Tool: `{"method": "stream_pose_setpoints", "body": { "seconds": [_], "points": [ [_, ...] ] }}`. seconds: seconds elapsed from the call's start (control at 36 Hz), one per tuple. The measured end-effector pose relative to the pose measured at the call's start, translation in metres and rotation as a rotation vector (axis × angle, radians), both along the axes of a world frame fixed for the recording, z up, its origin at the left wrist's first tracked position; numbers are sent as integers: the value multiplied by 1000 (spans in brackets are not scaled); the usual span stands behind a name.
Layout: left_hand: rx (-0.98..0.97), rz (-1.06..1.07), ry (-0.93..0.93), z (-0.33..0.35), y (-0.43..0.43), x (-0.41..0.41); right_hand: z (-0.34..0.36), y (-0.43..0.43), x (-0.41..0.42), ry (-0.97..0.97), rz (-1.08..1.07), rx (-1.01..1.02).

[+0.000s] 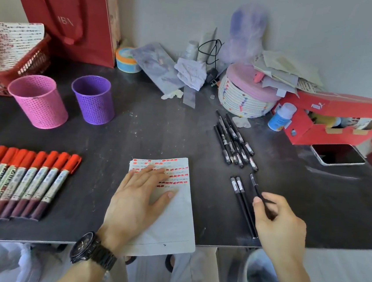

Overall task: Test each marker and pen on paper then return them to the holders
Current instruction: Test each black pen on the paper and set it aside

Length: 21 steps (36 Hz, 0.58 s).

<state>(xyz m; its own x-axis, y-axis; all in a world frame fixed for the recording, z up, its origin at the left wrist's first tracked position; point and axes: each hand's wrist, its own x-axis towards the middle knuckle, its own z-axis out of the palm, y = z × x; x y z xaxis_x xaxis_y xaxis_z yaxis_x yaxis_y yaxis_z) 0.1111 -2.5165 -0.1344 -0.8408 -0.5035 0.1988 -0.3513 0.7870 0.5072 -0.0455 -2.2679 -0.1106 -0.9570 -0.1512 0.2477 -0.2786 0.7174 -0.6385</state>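
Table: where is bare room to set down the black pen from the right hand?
Bare table lies between the purple holder and the pile of black pens, above the paper. Another patch lies below the phone. The back edge is crowded, and red markers fill the left.

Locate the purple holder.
The purple holder stands upright at the table's far left, just right of the pink holder, behind the red markers.
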Motion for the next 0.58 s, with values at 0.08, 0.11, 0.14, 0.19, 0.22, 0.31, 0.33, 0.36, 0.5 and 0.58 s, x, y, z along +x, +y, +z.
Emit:
{"method": "stream_pose_setpoints", "body": {
  "seconds": [0.08,0.11,0.14,0.19,0.22,0.31,0.33,0.36,0.5,0.58],
  "points": [
    [-1,-8,-2,-1,0,0,1,1,2,15,-25,20],
    [0,-10,-1,-2,-1,0,1,2,3,8,-26,28],
    [0,-10,0,-2,-1,0,0,3,3,5,-29,36],
    [-4,-12,0,-3,-2,0,-3,6,4,17,-49,62],
    [-5,-13,1,-3,-2,0,-4,7,4,39,-57,80],
    [-3,-10,7,-3,-1,0,-8,8,5,111,-65,120],
    [-4,-11,6,-2,-1,0,-9,8,6,122,-65,132],
    [-6,-12,4,-2,-1,1,-9,7,7,131,-62,148],
    [-2,-15,-6,-1,-1,1,-8,5,6,94,-13,217],
    [1,-17,-12,-1,-1,2,-6,2,8,45,-16,195]
  ]
}}
